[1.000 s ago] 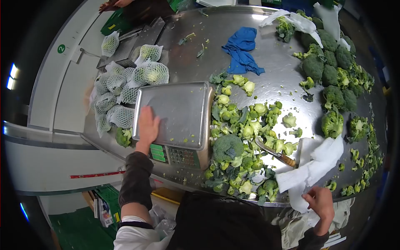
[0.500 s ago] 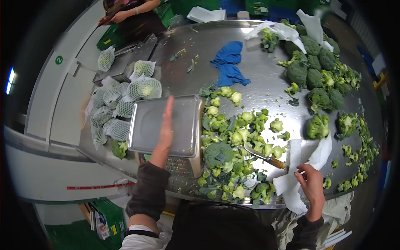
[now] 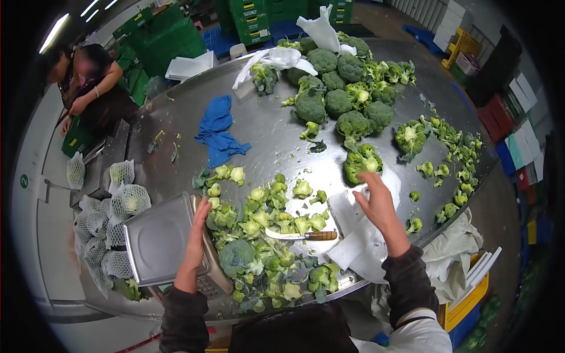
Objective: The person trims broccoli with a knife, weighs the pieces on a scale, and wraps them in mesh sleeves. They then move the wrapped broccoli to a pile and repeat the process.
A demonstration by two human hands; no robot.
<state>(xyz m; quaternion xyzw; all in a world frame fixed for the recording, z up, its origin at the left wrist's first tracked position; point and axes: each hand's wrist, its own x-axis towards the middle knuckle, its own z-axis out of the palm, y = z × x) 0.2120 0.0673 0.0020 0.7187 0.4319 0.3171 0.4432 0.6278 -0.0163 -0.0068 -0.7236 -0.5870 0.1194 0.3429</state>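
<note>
My left hand is held flat and upright at the right edge of the metal scale, fingers stretched, holding nothing. My right hand is above the white cloth, fingers apart and empty, just below a broccoli head. Between my hands lies a heap of cut broccoli pieces, with a larger head at its lower left. A curved knife with a wooden handle rests on the table beside the heap.
Netted broccoli lies left of the scale. A blue cloth is on the metal table. Whole broccoli heads are piled at the back. Loose florets line the right edge. A person stands at the far left, beside green crates.
The view has turned right, so the table's contents appear further left. My right hand has moved up from the cloth's lower end toward the broccoli head. My left hand is now at the scale's right edge.
</note>
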